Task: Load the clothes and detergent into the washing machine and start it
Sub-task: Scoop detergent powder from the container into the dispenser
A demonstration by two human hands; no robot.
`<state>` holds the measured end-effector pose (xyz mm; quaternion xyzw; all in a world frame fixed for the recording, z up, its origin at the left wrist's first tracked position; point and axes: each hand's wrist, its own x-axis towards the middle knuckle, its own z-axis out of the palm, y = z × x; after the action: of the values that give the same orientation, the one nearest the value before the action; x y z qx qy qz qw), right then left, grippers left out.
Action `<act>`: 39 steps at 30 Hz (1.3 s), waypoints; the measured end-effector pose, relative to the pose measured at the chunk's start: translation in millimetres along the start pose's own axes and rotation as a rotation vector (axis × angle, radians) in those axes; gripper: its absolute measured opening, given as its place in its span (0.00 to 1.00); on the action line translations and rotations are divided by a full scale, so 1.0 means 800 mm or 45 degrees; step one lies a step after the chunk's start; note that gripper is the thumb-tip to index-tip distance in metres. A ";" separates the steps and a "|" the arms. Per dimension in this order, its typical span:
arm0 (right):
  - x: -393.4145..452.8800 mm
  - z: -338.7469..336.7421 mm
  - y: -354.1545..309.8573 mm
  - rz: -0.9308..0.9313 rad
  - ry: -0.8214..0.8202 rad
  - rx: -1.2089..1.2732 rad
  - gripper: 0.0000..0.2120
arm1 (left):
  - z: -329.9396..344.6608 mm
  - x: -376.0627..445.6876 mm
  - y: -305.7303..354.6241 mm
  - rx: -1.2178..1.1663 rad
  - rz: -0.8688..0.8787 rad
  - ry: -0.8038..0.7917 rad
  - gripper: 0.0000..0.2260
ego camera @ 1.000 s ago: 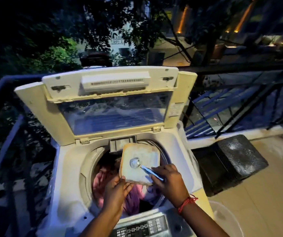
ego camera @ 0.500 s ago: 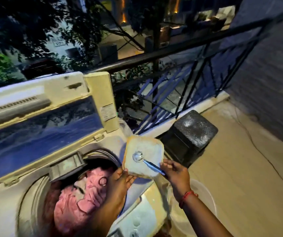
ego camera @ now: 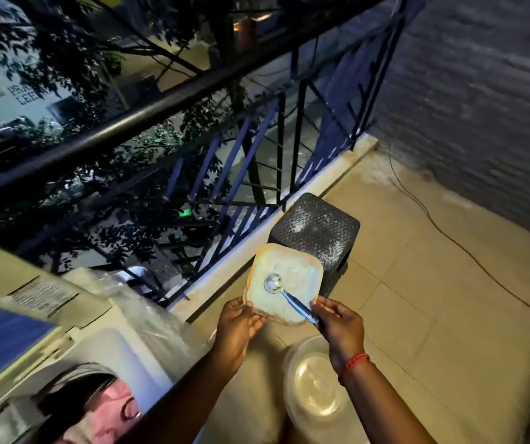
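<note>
- The left hand [ego camera: 236, 328] grips the near-left edge of the detergent container [ego camera: 284, 283], thumb on the rim, fingers curled beneath it.
- The right hand [ego camera: 340, 325] pinches the handle of a metal spoon [ego camera: 284, 293], whose round bowl lies inside the container on pale powder.
- The container is held in the air over the tiled floor [ego camera: 433, 315], to the right of the washing machine [ego camera: 119, 344] and just in front of a dark stool [ego camera: 316, 232].
- The washing machine sits at the near left with its lid [ego camera: 4, 334] raised; pink clothes [ego camera: 103, 415] lie in the drum.
- A clear plastic tub [ego camera: 315, 395] stands on the floor beneath the right forearm.
- A red thread [ego camera: 353, 366] circles the right wrist.
- A dark railing [ego camera: 167, 104] runs along the far side, with a cable [ego camera: 449, 235] trailing over the floor by the wall.
</note>
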<state>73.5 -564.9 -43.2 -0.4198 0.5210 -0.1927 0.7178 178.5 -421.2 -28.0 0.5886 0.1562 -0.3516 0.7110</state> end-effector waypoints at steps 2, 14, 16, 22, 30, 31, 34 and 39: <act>0.036 -0.008 -0.005 0.033 0.053 0.019 0.09 | 0.030 0.036 -0.010 0.046 -0.037 0.016 0.05; 0.241 -0.035 -0.004 0.161 0.245 0.071 0.06 | 0.133 0.237 -0.062 0.362 -0.169 0.035 0.08; 0.282 -0.035 0.009 0.167 0.263 0.038 0.05 | 0.139 0.275 -0.076 0.388 -0.213 0.060 0.08; 0.401 -0.036 0.063 0.200 0.312 -0.010 0.07 | 0.158 0.386 -0.119 0.463 -0.306 0.095 0.09; 0.501 -0.032 0.109 0.195 0.349 0.003 0.08 | 0.191 0.453 -0.137 0.314 -0.222 0.155 0.12; 0.507 -0.030 0.111 0.195 0.353 0.015 0.08 | 0.192 0.459 -0.140 0.323 -0.208 0.155 0.13; 0.519 -0.022 0.114 0.162 0.357 0.010 0.07 | 0.194 0.472 -0.147 0.328 -0.177 0.152 0.14; 0.535 -0.016 0.123 0.109 0.364 -0.065 0.08 | 0.197 0.489 -0.156 0.265 -0.166 0.219 0.14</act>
<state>210.0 -819.0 -374.1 -0.3835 0.6402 -0.2063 0.6328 338.4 -701.3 -326.8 0.6755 0.2172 -0.3597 0.6059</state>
